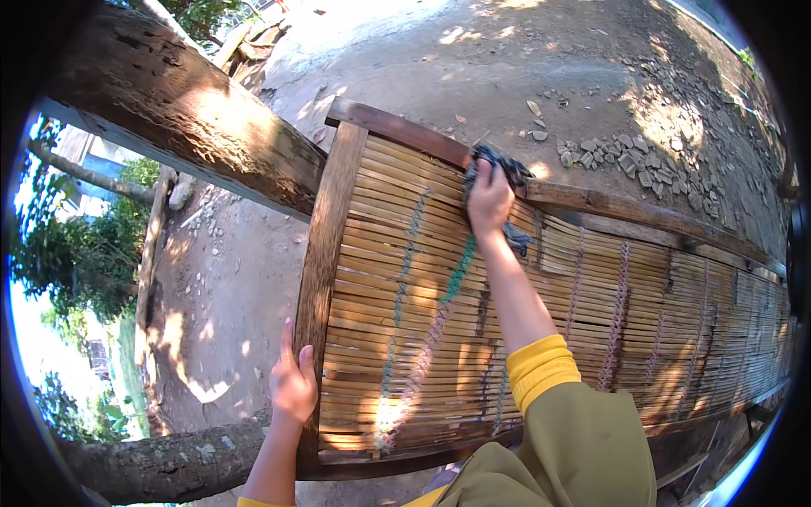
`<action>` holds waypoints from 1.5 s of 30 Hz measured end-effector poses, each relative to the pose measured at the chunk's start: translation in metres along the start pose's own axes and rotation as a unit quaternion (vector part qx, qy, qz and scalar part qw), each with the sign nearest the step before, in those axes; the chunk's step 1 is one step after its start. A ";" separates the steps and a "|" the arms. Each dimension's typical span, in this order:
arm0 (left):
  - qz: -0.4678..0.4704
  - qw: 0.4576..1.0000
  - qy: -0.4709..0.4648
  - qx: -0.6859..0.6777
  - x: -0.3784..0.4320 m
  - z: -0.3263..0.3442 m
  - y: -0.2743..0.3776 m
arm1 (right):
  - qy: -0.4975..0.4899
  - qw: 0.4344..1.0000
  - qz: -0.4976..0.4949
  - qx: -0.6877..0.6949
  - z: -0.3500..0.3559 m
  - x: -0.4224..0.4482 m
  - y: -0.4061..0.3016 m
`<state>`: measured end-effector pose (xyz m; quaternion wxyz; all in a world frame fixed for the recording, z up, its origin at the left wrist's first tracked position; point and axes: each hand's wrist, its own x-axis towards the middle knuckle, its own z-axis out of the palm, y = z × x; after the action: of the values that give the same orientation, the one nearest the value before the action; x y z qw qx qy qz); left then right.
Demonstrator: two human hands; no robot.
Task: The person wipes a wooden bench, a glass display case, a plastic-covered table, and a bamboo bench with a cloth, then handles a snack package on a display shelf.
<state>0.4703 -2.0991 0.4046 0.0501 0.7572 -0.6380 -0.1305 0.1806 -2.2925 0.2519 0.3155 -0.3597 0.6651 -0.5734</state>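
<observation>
Before me stretches a bamboo-slat bench in a wooden frame, its slats tied with green, blue and pinkish cord lashings. My right hand grips a dark, crumpled cloth against the far frame rail, and a loose end of the cloth hangs over the slats below the wrist. At the bench's left end, my left hand is beside the wooden end rail, thumb and fingers apart. It holds nothing; whether the palm touches the rail I cannot tell.
A thick, weathered wooden post slants in from the upper left to the bench corner. A bark-covered trunk lies at the lower left. Beyond the far rail, broken stones are scattered on the dirt ground.
</observation>
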 end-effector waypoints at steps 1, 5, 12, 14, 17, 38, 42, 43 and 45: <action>-0.003 1.000 -0.004 -0.002 0.000 0.000 0.000 | 0.051 0.990 -0.129 0.027 0.028 -0.011 -0.041; 0.080 0.995 0.045 -0.025 0.005 0.010 -0.013 | -0.093 0.924 -0.360 -0.094 0.114 -0.014 -0.096; 0.075 0.995 0.051 -0.027 -0.004 0.009 -0.016 | 0.092 0.915 -0.339 -0.198 0.027 0.048 0.041; 0.071 0.996 0.046 -0.027 -0.002 0.007 -0.010 | 0.131 0.926 -0.255 -0.245 -0.020 0.058 0.108; 0.058 0.998 0.021 -0.007 0.004 0.007 0.000 | 0.176 0.917 -0.180 -0.309 -0.050 0.067 0.140; 0.128 0.986 0.097 0.050 0.003 0.016 -0.025 | 0.064 0.804 -0.095 -0.584 -0.190 -0.062 0.238; 0.079 0.996 0.047 0.011 0.006 0.014 -0.010 | -0.009 0.959 -0.053 -0.278 -0.125 -0.078 0.172; 0.097 0.993 0.059 0.007 0.005 0.014 -0.014 | -0.042 0.966 -0.104 -0.233 -0.088 -0.110 0.128; 0.106 0.992 0.064 0.013 0.006 0.015 -0.021 | -0.080 0.942 -0.316 -0.079 -0.045 -0.178 0.058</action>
<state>0.4876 -2.0993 0.3838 0.0942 0.6929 -0.7117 -0.0673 0.2332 -2.1141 0.2020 0.1412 -0.6197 0.5327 -0.5588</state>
